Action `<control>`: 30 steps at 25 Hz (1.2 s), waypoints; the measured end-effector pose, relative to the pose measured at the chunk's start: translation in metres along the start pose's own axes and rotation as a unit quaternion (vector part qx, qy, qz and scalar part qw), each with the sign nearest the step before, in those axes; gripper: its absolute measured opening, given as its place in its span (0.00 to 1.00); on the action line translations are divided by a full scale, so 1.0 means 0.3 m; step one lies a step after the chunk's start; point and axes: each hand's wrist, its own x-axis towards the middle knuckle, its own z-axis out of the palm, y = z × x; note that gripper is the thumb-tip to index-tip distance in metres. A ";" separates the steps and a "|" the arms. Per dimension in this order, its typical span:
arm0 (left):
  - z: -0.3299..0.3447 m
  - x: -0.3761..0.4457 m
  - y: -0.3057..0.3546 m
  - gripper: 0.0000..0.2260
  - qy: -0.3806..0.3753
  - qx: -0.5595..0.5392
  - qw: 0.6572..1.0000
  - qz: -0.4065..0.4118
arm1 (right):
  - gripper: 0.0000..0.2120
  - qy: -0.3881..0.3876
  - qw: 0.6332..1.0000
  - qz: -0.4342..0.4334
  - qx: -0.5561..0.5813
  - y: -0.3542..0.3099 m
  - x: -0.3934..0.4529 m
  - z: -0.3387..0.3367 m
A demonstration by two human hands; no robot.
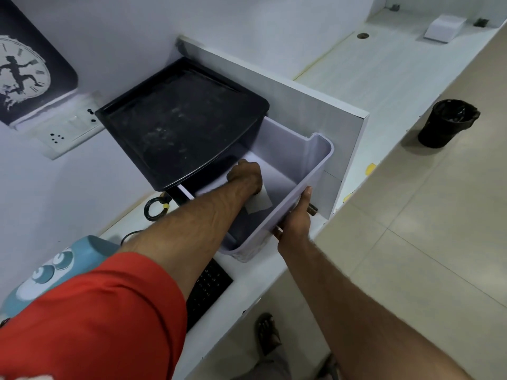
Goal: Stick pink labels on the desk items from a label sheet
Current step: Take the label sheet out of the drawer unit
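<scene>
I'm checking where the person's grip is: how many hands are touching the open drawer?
2. The left hand reaches inside the drawer, holding a paper sheet; the right hand grips its front wall.

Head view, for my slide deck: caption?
Left hand reaches into a pale drawer while the right hand grips its rim.

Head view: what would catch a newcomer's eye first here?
Both arms meet at a pale open drawer pulled out from under a black tray at mid-frame. The left hand reaches inside and grips a white slip of paper, while the right hand holds the drawer's near wall. A red sleeve fills the lower left corner.
</scene>
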 end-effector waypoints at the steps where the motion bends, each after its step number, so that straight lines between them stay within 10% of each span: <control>1: -0.004 -0.004 0.002 0.22 0.024 0.001 1.000 -0.002 | 0.34 0.000 1.000 -0.001 -0.001 -0.001 -0.001 -0.001; 16: -0.192 -0.514 -0.147 0.06 0.250 -0.119 0.959 0.056 | 0.32 -0.018 0.991 -0.050 -0.120 0.044 -0.162 0.029; 21: -0.189 -0.667 -0.320 0.07 0.410 -0.316 0.855 -0.030 | 0.26 -0.076 0.980 -0.108 -0.147 0.063 -0.227 0.108; 30: -0.121 -0.561 -0.568 0.06 0.302 -0.710 0.632 -0.076 | 0.21 -0.113 0.972 -0.110 -0.174 0.130 -0.255 0.369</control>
